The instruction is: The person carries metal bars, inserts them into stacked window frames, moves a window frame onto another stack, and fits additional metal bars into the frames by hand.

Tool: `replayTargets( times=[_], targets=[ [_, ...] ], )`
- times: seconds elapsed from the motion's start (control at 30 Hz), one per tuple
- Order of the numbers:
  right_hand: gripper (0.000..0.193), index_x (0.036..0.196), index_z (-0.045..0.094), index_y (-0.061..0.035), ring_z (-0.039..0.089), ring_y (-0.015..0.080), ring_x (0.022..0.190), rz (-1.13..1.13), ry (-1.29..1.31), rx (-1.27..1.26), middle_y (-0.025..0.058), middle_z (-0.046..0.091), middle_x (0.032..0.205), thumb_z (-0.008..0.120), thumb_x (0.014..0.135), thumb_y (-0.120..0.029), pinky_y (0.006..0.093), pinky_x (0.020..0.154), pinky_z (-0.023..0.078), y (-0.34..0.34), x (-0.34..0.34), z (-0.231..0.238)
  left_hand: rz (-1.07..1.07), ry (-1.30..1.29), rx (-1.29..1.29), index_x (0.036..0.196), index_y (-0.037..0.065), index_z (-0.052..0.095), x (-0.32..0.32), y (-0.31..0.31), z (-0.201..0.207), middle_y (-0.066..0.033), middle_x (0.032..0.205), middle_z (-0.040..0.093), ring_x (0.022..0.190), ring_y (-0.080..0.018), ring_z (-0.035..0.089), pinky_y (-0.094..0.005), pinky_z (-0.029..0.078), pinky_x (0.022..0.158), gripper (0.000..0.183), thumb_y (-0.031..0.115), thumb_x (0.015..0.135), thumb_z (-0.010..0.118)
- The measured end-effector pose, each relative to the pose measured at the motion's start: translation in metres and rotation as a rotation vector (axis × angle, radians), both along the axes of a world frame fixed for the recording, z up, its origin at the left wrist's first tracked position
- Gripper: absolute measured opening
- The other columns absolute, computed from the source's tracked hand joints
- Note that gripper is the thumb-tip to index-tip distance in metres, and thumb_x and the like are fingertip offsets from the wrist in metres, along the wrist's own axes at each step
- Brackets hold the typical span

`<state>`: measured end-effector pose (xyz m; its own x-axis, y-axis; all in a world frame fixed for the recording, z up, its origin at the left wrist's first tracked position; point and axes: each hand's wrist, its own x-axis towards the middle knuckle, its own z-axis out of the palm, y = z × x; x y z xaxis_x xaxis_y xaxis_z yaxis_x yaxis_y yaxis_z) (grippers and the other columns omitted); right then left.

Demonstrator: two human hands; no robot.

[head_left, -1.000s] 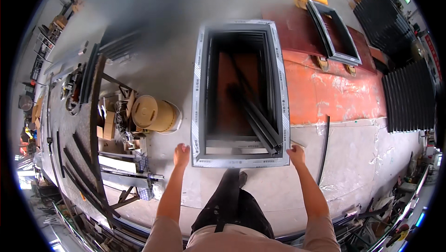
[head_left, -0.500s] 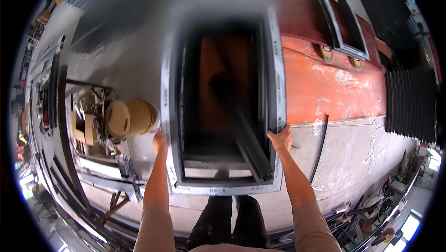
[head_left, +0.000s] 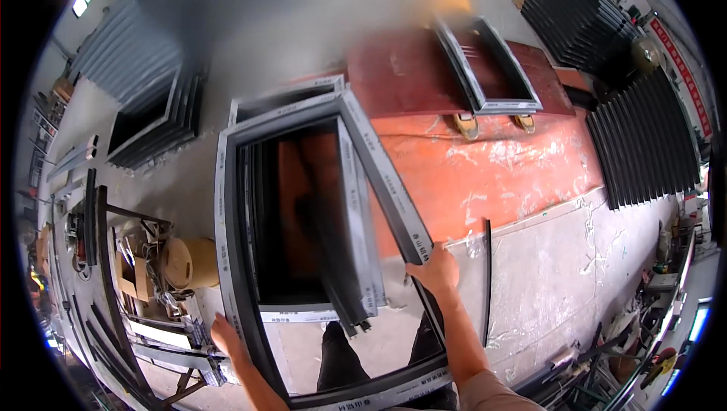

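Observation:
A rectangular grey window frame (head_left: 391, 178) with printed white film on its faces is held up in front of me, tilted. My left hand (head_left: 226, 337) is closed on its left side piece, low down. My right hand (head_left: 436, 270) grips the right side piece, thumb on the face and the other fingers partly hidden behind. Through the opening shows a stack of similar frames (head_left: 354, 206) on the floor. A dark profile bar (head_left: 341, 290) leans inside that stack, its upper part blurred. My legs stand just behind the lower rail.
Another frame (head_left: 505, 103) rests on blocks over a red board (head_left: 386, 81). Orange sheeting (head_left: 492, 165) covers the floor at right. Stacked dark frames (head_left: 644, 142) stand far right, more at far left (head_left: 155, 123). A cardboard drum (head_left: 189, 263) and metal rack (head_left: 102, 244) are at left.
The held frame has come nearer and tilted, its top leaning left and its lower rail now close to my body. The stack behind it shows separately. The view has turned.

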<state>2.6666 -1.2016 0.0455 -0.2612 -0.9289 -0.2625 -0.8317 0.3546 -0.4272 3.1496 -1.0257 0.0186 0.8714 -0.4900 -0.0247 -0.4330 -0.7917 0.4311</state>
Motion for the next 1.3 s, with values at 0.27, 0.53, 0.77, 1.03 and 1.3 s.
replayTargets(
  times=[0.27,0.53,0.77,1.03,1.3],
  targets=[
    [0.068,0.102,0.052,0.0050,0.065,0.0369,0.090,0.077,-0.117,0.152,0.0235,0.065,0.092,0.077,0.056,-0.039,0.0429,0.078,0.053,0.008,-0.177,0.034,-0.019,-0.119,0.119,0.087,-0.008,0.063,-0.179,0.044,0.067,-0.0312,0.084,0.062,0.077,-0.0487,0.059,-0.0539,0.045,0.068,0.051,0.036,0.097,0.039],
    [0.069,0.102,0.054,0.0054,0.065,0.0374,0.090,-0.053,-0.055,0.094,0.0232,0.065,0.092,0.077,0.055,-0.039,0.0427,0.079,0.053,0.006,-0.313,0.082,-0.082,-0.129,-0.026,0.079,-0.004,0.066,-0.315,-0.029,0.101,-0.0259,0.077,0.063,0.073,-0.0450,0.060,-0.0529,0.043,0.064,0.051,0.038,0.095,0.042],
    [0.072,0.106,0.052,0.0065,0.065,0.0366,0.090,-0.173,-0.001,0.002,0.0228,0.065,0.095,0.077,0.056,-0.038,0.0432,0.079,0.053,-0.051,-0.403,0.112,-0.177,-0.064,-0.115,0.073,-0.003,0.064,-0.405,-0.140,0.098,-0.0246,0.074,0.061,0.071,-0.0441,0.059,-0.0513,0.043,0.062,0.046,0.035,0.093,0.046],
    [0.076,0.104,0.053,0.0092,0.065,0.0390,0.089,-0.219,0.062,-0.102,0.0254,0.065,0.093,0.076,0.053,-0.041,0.0438,0.079,0.053,-0.197,-0.489,0.076,-0.300,-0.033,-0.129,0.076,-0.002,0.066,-0.491,-0.344,0.054,-0.0237,0.076,0.064,0.073,-0.0433,0.061,-0.0509,0.046,0.066,0.046,0.033,0.093,0.044],
    [0.075,0.102,0.058,0.0099,0.066,0.0375,0.086,-0.297,0.186,0.049,0.0264,0.066,0.092,0.076,0.052,-0.044,0.0428,0.076,0.054,-0.413,-0.575,0.083,-0.351,0.032,0.024,0.080,-0.001,0.068,-0.574,-0.595,0.020,-0.0247,0.083,0.065,0.078,-0.0423,0.063,-0.0517,0.048,0.069,0.050,0.037,0.095,0.040]
  ],
)
